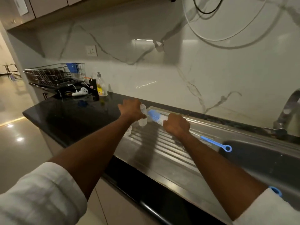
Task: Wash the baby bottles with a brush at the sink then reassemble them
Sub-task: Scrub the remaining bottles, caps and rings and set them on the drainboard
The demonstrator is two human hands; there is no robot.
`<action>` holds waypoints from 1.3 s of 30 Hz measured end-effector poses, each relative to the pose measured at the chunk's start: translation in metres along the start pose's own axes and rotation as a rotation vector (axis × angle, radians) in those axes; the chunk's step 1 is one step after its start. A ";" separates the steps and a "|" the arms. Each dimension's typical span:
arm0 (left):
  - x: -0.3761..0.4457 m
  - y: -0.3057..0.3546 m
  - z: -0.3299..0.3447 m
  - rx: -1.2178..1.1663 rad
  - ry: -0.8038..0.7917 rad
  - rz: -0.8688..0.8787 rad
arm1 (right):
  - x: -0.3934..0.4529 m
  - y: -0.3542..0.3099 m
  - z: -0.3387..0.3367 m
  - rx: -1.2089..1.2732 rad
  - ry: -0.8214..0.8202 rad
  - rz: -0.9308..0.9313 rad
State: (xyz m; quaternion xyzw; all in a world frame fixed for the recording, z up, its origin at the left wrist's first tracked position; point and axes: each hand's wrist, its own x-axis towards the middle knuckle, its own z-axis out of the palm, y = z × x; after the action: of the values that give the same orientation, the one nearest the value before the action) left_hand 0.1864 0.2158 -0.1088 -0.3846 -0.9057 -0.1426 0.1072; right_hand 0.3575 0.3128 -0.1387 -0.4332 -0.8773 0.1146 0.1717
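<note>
Bottle [143, 114], clear plastic and hard to make out against the steel, sits at the far left end of the sink's ribbed draining board [155, 143], and the left hand [132, 111] closes its fingers around it from above. Its mouth seems to face right, towards the brush [156, 116], whose blue-and-white bristle head lies just beside the opening. Whether the bristles are inside the bottle cannot be told. The right hand [177, 125] curls around the brush close behind the bristles, and the thin wire stem runs back past the wrist to a blue handle [215, 143] with a ring at its end. Holding the brush so near the head probably gives firmer control for pushing it through a narrow neck, while the other hand steadies the bottle against that push. Working over the draining board would let any water run towards the basin [259, 159] on the right, where the tap [289, 109] stands.

A second clear piece [129, 129], perhaps another bottle part, lies on the board just under the left forearm; it is too faint to identify. A small blue ring [276, 191] shows at the right sleeve.

Further left, on the black table [68, 117], stand a soap bottle [101, 86] with a yellow label, a white controller [81, 91] and a wire dish rack [55, 77]. The label's print is too small to read, and no other writing is legible.
</note>
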 end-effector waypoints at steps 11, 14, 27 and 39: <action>0.008 -0.006 0.011 0.200 -0.077 -0.033 | 0.013 -0.003 0.025 -0.057 0.022 -0.055; 0.008 -0.008 0.016 0.171 -0.108 -0.055 | 0.015 0.000 0.027 -0.071 0.033 -0.074; 0.011 0.004 0.005 0.211 -0.180 -0.051 | 0.010 0.009 0.023 -0.162 0.075 -0.124; -0.055 0.081 0.001 0.253 0.125 0.260 | -0.034 0.065 -0.040 -0.126 0.126 0.001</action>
State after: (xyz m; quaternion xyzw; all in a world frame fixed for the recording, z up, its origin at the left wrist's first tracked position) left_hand 0.2822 0.2335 -0.1126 -0.4722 -0.8507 -0.0360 0.2283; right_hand 0.4399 0.3263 -0.1320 -0.4500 -0.8700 0.0319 0.1991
